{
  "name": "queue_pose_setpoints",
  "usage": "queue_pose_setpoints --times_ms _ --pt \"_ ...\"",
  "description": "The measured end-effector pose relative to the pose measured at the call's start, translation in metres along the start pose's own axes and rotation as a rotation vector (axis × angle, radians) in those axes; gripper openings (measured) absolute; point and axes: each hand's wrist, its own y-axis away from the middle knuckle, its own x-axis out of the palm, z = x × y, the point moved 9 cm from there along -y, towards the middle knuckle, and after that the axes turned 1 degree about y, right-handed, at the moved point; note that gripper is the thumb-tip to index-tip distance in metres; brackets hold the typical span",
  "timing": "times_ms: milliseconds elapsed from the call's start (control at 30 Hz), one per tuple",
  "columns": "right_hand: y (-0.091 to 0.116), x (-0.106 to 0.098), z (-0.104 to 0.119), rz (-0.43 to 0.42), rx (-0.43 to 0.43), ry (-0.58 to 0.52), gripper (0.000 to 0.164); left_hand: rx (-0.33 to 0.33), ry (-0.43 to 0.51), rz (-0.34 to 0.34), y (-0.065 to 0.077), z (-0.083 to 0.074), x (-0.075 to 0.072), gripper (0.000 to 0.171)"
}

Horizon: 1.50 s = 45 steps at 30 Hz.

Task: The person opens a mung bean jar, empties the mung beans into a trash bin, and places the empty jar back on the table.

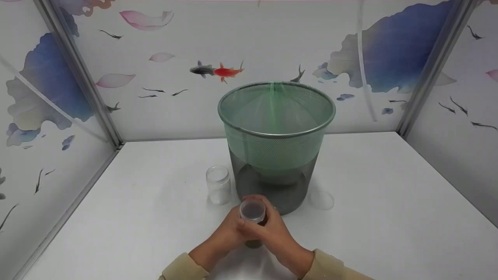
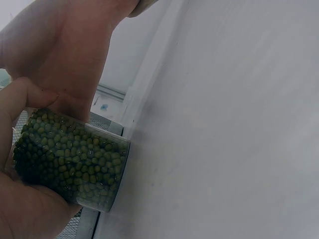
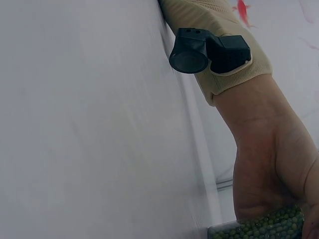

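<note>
A clear jar (image 1: 253, 212) filled with green mung beans (image 2: 75, 157) is held in front of the wire bin by both hands. My left hand (image 1: 232, 229) grips it from the left, and my right hand (image 1: 275, 229) wraps it from the right with the thumb across the front near the top. Its bottom end shows below the fingers in the head view, while the hands hide much of its side. In the right wrist view only part of the bean-filled jar (image 3: 269, 228) appears, at the lower edge.
Just behind the hands stands a tall mesh bin (image 1: 272, 196) with a green mesh-like lining (image 1: 276, 149) in its upper part. A clear jar without beans (image 1: 218, 186) stands left of it. A clear round lid (image 1: 323, 200) lies to the right on the white table (image 1: 389, 217). Printed panels enclose the table.
</note>
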Motion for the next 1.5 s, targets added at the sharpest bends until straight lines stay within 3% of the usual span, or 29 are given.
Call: queue_pose_setpoints --times_ms 500,1100,1500 --pt "-0.0007 -0.0028 0.0 -0.05 0.009 -0.021 0.079 0.045 0.007 -0.002 -0.0022 -0.0014 -0.0009 0.071" --pt "-0.0012 -0.0033 -0.0023 -0.051 0.029 -0.032 0.082 0.04 -0.056 -0.01 -0.0029 -0.0037 0.0 0.069" --pt "0.0001 -0.0024 -0.0016 -0.025 0.023 0.01 0.071 0.019 -0.064 -0.021 -0.0011 -0.0021 -0.0013 0.059"
